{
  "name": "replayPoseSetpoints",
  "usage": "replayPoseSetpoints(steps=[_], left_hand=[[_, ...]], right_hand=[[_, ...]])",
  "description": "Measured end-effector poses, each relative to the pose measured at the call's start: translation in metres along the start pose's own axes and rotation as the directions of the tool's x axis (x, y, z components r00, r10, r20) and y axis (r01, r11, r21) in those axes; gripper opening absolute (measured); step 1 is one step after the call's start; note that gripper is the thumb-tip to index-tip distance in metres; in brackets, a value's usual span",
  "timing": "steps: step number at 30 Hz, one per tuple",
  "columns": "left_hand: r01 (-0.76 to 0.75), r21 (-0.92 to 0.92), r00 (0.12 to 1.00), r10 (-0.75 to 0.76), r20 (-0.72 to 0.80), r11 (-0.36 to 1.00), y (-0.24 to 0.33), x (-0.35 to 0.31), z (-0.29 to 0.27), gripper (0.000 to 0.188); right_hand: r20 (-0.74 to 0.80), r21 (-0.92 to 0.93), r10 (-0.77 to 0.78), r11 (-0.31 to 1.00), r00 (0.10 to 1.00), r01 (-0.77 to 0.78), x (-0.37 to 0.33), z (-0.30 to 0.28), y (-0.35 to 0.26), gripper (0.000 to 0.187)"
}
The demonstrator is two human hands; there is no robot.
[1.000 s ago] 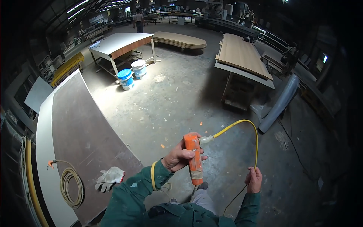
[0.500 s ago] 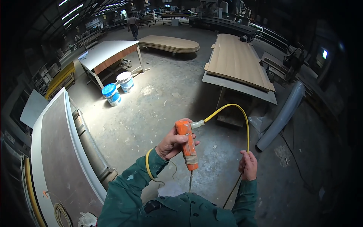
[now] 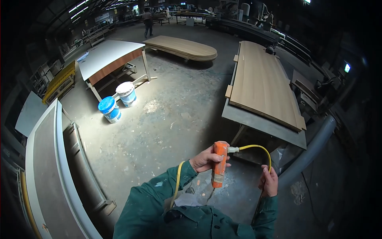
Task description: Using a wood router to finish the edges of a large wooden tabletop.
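My left hand [image 3: 205, 159] is closed round an orange block [image 3: 220, 165] that looks like an extension socket. It is held upright, scuffed, with tape wrapped low on it and a dark cable leaving its bottom end. A pale plug [image 3: 233, 149] sticks out to the right near its top. From the plug a yellow cord [image 3: 256, 146] arches over to my right hand [image 3: 269, 181], whose fingers are closed on it; below, the cord runs down along my right sleeve. Another length of yellow cord [image 3: 178, 181] loops over my left forearm.
Wood panels lie on a table [image 3: 264, 125] ahead right, beside a grey plastic-wrapped roll [image 3: 308, 157]. Two buckets [image 3: 109, 109] stand by a white-topped table [image 3: 111, 55]. A large framed panel [image 3: 55, 171] leans at my left. Rounded boards [image 3: 183, 46] lie stacked farther off. A person [image 3: 147, 23] is walking in the distance.
My left hand and the orange socket have shifted right and down in view, nearer my right hand. The yellow cord's arch is lower and smaller. The view has turned slightly.
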State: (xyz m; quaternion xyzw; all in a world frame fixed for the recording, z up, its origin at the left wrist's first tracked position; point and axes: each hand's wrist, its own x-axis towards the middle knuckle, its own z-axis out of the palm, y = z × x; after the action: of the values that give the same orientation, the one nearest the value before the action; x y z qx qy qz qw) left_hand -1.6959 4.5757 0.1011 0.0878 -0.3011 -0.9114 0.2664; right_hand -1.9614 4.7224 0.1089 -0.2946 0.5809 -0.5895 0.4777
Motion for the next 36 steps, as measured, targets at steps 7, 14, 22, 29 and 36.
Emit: replayPoseSetpoints(steps=[7,14,22,29,36], left_hand=[[0.324,0.352,0.875,-0.42,0.243,0.878,0.015,0.151,-0.081,0.069],[0.504,0.342,0.78,-0.588,0.214,0.793,-0.015,0.267,-0.146,0.09],[0.722,0.411,0.53,-0.827,0.188,0.556,-0.027,0.388,-0.168,0.089],[0.868,0.428,0.34,-0.929,-0.143,0.252,-0.008,0.396,-0.271,0.059],[0.94,0.31,0.057,-0.832,-0.552,-0.142,0.069,0.299,-0.518,0.035]], right_hand=[[0.309,-0.204,0.194,0.97,0.931,-0.134,0.139,0.019,0.018,0.03],[0.276,-0.379,0.155,0.925,0.949,-0.041,0.236,-0.013,0.056,0.048],[0.118,0.047,0.253,0.964,0.96,-0.26,0.299,-0.055,0.094,0.062],[-0.35,-0.203,0.137,0.955,0.927,-0.218,0.326,-0.081,0.116,0.07],[-0.606,-0.243,0.015,0.949,0.795,-0.203,0.325,-0.081,0.106,0.071]])
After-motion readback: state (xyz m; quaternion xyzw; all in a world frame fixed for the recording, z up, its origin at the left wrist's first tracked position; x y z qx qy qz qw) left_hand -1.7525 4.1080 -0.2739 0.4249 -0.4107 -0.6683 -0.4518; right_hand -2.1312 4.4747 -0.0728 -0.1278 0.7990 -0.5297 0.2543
